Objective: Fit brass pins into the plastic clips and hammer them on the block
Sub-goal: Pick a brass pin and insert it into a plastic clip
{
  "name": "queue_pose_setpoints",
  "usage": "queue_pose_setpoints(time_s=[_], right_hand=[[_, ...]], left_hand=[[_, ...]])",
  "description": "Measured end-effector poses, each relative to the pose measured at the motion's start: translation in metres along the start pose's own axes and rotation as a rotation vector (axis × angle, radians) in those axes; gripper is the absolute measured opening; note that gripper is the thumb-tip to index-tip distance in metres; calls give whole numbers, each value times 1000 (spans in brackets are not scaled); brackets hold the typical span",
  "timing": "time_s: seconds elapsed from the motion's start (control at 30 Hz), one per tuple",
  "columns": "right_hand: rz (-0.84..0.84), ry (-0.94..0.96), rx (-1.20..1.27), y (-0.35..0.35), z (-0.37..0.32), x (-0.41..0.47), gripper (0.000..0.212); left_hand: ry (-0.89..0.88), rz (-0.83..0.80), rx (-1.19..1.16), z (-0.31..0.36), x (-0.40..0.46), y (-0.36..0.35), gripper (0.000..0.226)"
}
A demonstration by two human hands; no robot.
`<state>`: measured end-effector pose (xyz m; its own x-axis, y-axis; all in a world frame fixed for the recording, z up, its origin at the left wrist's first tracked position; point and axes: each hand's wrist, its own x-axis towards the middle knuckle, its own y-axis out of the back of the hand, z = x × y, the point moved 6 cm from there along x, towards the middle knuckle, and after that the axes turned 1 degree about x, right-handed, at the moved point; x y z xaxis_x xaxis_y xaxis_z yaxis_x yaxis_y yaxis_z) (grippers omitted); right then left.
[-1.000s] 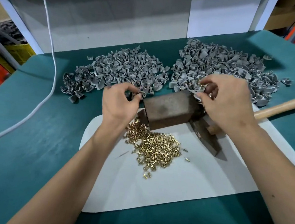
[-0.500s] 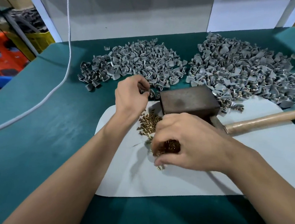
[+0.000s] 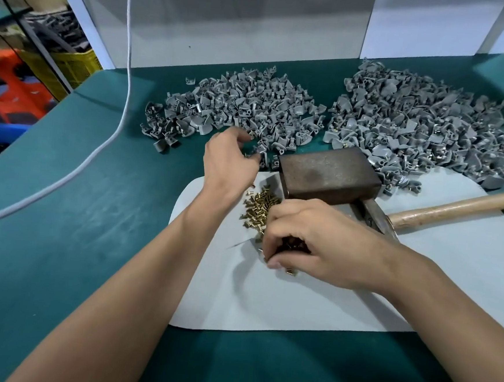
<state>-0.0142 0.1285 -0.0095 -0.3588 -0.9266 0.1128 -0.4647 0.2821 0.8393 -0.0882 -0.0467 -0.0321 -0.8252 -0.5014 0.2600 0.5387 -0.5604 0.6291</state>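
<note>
Right hand (image 3: 310, 243), fingers curled, digs into brass pins (image 3: 258, 205) beside 1 block (image 3: 327, 174); left hand (image 3: 227, 158) pinches at 2 clip piles' (image 3: 239, 105) edge; 1 hammer (image 3: 454, 211) behind.

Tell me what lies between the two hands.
In the head view, loose brass pins on the pale mat lie between the left hand and right hand.

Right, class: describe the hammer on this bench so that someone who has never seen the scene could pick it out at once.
Start at the pale sheet lying on the green bench. On it stands a dark metal block; the hammer lies at the block's right, head by the block and handle running off to the right. It is the only wooden, long thing there, among grey plastic clips and brass pins.
</note>
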Motion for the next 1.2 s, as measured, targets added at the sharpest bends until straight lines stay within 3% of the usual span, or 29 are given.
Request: queue_pose_setpoints(time_s=[0.2, 0.37, 0.57, 0.73, 0.8, 0.9, 1.07, 1.2], right_hand=[[314, -14, 77, 23, 7, -6, 10], [517, -54, 122, 39, 15, -15, 11], [663, -181, 125, 54, 30, -24, 15], [801, -258, 47, 66, 35, -32, 18], [887, -289, 75, 70, 37, -36, 20], [969, -373, 50, 74, 46, -43, 20], [1108, -674, -1, 83, 74, -65, 17], [1101, -722, -6, 82, 73, -65, 17]], left_hand=[[-4, -65, 35, 0, 3, -1, 14], [9, 26, 8, -1, 2, 2, 17], [-63, 127, -207, 19, -3, 10, 16], [-307, -3, -476, 63, -33, 4, 15], [-330, -42, -551, 71, -39, 0, 17], [-295, -138, -693, 73, -41, -7, 18], [-125, -216, -895, 63, -34, -15, 13], [-82, -257, -979, 62, -32, -16, 10]])
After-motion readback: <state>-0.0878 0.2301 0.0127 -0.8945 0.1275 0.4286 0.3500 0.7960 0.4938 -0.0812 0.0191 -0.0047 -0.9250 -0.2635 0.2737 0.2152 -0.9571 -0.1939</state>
